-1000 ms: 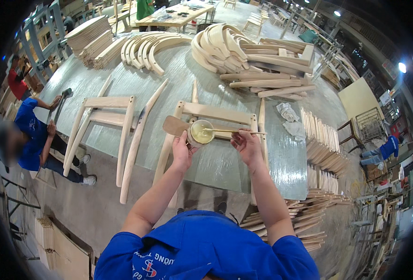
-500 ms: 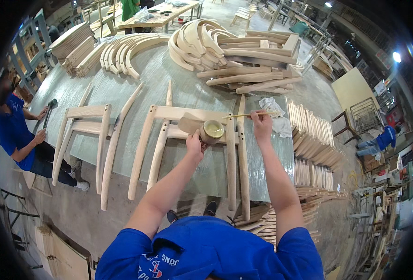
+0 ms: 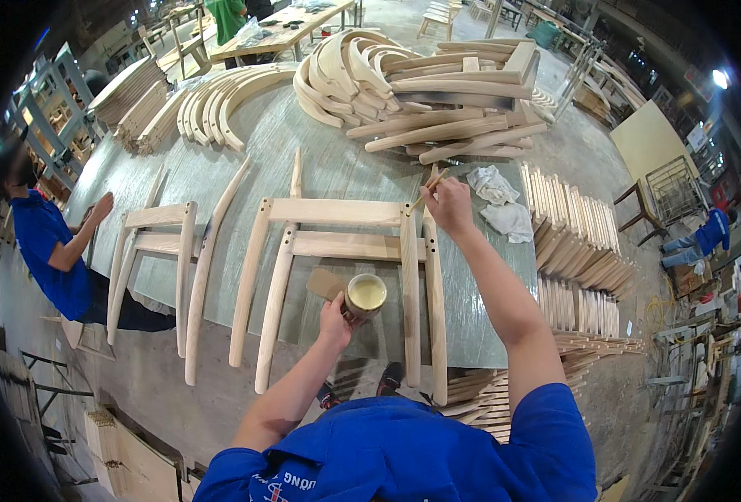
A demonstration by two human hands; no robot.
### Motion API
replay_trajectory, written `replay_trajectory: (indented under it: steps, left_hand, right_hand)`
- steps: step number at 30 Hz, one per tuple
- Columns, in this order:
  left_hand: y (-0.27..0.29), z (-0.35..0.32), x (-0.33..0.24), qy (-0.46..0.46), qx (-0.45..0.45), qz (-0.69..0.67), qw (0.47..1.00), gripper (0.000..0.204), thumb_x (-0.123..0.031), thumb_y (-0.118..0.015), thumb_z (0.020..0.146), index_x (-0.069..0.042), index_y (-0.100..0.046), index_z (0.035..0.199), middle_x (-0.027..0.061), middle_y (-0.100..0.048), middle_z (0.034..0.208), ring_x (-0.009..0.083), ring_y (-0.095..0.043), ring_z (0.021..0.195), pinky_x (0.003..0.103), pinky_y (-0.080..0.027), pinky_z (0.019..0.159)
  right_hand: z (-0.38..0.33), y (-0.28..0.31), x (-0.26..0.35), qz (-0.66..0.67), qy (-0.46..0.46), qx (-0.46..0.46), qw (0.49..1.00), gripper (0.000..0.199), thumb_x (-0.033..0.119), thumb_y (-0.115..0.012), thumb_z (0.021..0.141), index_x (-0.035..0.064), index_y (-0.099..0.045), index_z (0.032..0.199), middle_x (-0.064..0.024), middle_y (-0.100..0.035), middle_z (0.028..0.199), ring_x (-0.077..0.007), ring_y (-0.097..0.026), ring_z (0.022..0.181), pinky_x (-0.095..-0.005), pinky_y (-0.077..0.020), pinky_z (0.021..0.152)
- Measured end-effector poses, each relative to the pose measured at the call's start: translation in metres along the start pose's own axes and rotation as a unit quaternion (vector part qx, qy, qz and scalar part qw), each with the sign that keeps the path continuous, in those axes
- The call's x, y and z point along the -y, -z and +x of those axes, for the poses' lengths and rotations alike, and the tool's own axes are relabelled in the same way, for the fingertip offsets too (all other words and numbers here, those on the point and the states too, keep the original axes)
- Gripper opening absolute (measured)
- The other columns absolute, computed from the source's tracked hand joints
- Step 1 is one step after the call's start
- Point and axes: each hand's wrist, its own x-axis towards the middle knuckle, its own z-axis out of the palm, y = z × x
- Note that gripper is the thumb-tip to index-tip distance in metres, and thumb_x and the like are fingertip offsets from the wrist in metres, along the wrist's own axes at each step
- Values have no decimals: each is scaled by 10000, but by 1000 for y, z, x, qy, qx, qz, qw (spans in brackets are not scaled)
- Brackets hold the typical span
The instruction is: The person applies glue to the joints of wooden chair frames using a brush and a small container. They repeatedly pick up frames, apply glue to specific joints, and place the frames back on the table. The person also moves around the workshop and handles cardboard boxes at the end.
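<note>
My left hand [image 3: 335, 325] is closed round a small cup [image 3: 366, 308] of pale yellow liquid. A flat tan piece [image 3: 324, 283] sticks out beside the cup, seemingly in the same grip. In a pinch, my right hand [image 3: 450, 207] holds a thin stick [image 3: 415, 204], its lower end at the right end of the far crossbar. That crossbar belongs to a pale wooden frame [image 3: 337, 212] with long legs reaching over the table's near edge. A second crossbar [image 3: 345, 244] lies just nearer, with dark holes in the posts at its ends. The stick's very tip is too small to make out.
A similar wooden frame [image 3: 159, 217] lies left on the grey table [image 3: 261, 171]. Curved wooden parts [image 3: 345, 79] are piled at the back, white cloths [image 3: 504, 219] lie right, and stacked slats [image 3: 567, 205] stand beyond. A co-worker [image 3: 48, 243] in blue stands at the left.
My left hand has brought the cup nearer to me, off the crossbars. My right hand has moved left, turning the stick from level to slanting down at the post. The co-worker's hands have risen.
</note>
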Motion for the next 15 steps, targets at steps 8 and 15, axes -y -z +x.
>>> replay_trajectory:
  steps: [8, 15]
  left_hand:
    - [16, -9, 4, -7, -11, -9, 1000, 216, -235, -425, 945, -100, -392, 1111, 92, -543, 1047, 235, -617, 861, 415, -565, 710]
    - [12, -14, 5, -2, -11, -4, 1000, 217, -232, -426, 946, -77, -406, 1096, 87, -553, 1033, 240, -620, 867, 432, -566, 701]
  right_hand:
    - [3, -8, -2, 23, -20, 11, 999, 141, 263, -600, 803, 122, -602, 802, -50, -600, 702, -229, -576, 775, -388, -384, 732]
    - [9, -16, -12, 38, -28, 2, 999, 133, 252, -612, 798, 120, -596, 794, -38, -603, 704, -231, -576, 772, -390, -381, 715]
